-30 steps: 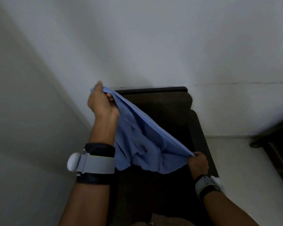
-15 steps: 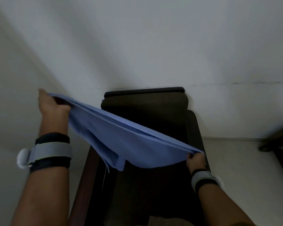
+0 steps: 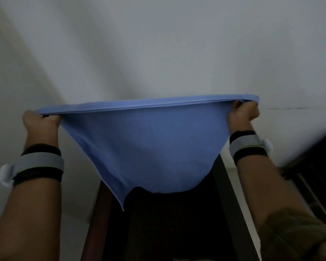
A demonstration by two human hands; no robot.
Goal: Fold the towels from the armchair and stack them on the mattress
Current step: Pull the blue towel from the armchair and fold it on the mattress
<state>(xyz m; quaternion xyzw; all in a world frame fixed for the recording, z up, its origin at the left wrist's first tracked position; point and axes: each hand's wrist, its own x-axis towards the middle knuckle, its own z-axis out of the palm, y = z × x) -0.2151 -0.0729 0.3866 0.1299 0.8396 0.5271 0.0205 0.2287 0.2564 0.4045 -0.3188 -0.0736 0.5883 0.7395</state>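
Observation:
A blue towel (image 3: 149,144) is stretched level in front of me, its top edge taut and its body sagging down in a rounded belly. My left hand (image 3: 40,122) grips the left end of that edge. The right end is pinched in my right hand (image 3: 242,113). Both hands are raised, wide apart. Below the towel stands the dark armchair (image 3: 177,223); the cloth hides its backrest. The mattress is not in view.
A white wall fills the upper half, with a corner on the left. Dark wooden furniture (image 3: 316,166) stands at the right edge over pale floor. Each wrist carries a grey and black band.
Both hands have risen and spread apart. The right hand came up from near the armrest, and the towel went from a slanted drape to a level, taut spread covering the chair back.

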